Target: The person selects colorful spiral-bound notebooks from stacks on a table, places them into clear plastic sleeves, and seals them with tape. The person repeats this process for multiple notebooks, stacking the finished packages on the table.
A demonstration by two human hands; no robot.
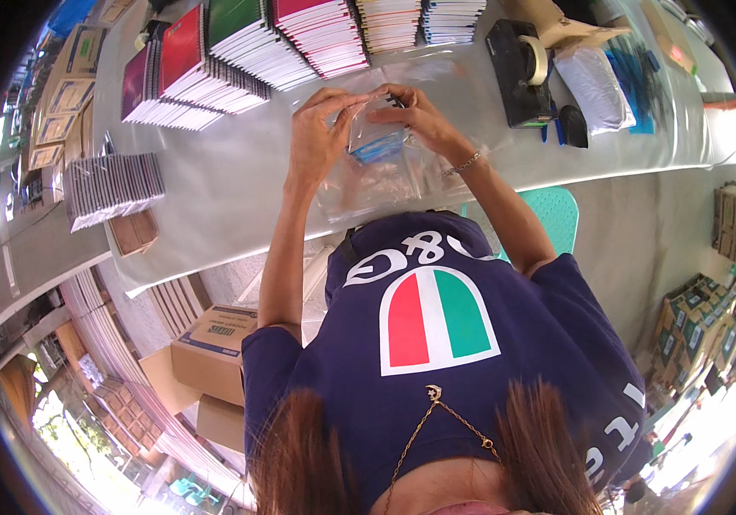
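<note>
Clear bag (374,129) blurs its blue contents.

The left hand (321,129) and right hand (419,116) meet at the centre of the grey-covered table (239,184), both on a clear plastic bag (374,142). At 11 o'clock lies a row of spiral-bound notebook stacks (239,51). At 9 o'clock sits a stack of clear flat cases (112,184). At 2 o'clock stands a black tape dispenser (518,73).

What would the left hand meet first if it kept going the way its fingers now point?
The left hand points right, along the top of the small clear bag it pinches. It would most likely meet the right hand first, since their fingertips almost touch; depth is hard to judge.
</note>
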